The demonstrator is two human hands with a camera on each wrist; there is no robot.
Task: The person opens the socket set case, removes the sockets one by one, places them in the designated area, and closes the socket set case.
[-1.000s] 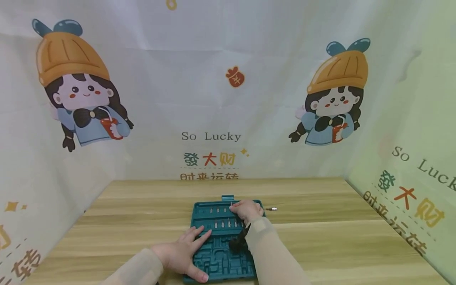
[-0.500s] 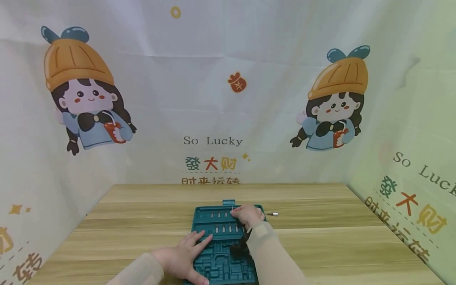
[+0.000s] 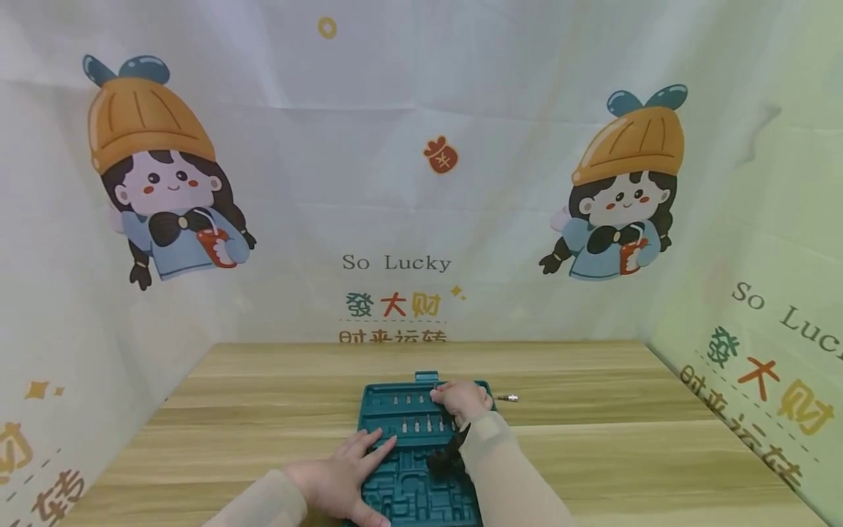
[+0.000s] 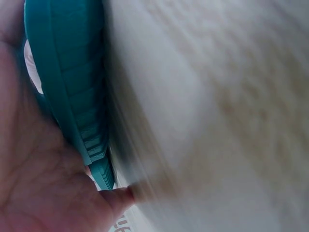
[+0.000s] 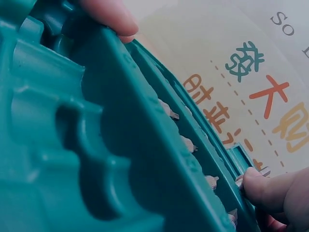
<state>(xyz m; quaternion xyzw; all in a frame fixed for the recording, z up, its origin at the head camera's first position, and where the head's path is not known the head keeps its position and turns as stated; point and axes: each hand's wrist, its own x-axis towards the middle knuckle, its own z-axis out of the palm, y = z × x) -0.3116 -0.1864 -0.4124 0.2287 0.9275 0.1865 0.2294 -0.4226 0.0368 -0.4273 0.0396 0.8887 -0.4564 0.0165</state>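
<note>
Low in the middle of the frame, the teal tool case (image 3: 408, 476) lies open, holding small bits (image 3: 416, 423) in rows. Left hand (image 3: 342, 476) presses flat; right hand (image 3: 463, 401) pinches one bit.

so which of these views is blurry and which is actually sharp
Head view: evenly lit and sharp, though the teal tool case is small. Left wrist view: heavily smeared, the wooden table reduced to streaks. Right wrist view: very close, the case's ribs soft, the right hand's fingertip and bits clearer.
</note>
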